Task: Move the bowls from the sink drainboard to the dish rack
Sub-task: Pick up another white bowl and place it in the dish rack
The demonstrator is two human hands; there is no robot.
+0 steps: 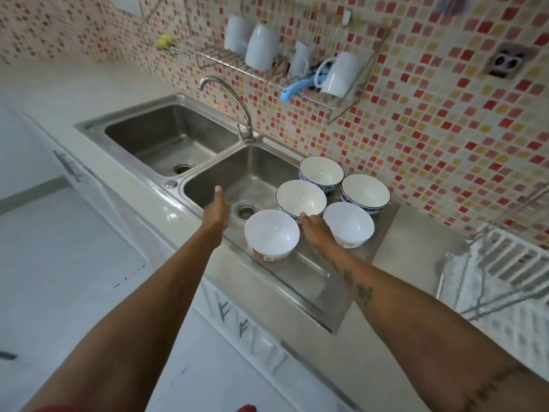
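Several bowls stand upright on the steel drainboard (309, 272) to the right of the sink. Two are plain white with printed bases: a front-left bowl (271, 233) and a front-right bowl (349, 223). Three have blue patterned rims: a middle bowl (300, 197), a back bowl (320, 171) and a back-right bowl (365, 190). My right hand (315, 230) lies between the two white bowls, its thumb tip at the middle bowl's near rim and its fingers hidden. My left hand (217, 209) hovers over the right basin, holding nothing. A white dish rack (505, 263) sits on the counter at the far right.
A double steel sink (166, 135) with a curved faucet (228, 90) lies to the left. A wire wall rack (341, 105) above it holds white mugs (261, 46) and a blue-handled utensil (294, 90). A wall socket (505, 60) is at the upper right. Cabinet handles run below the counter edge.
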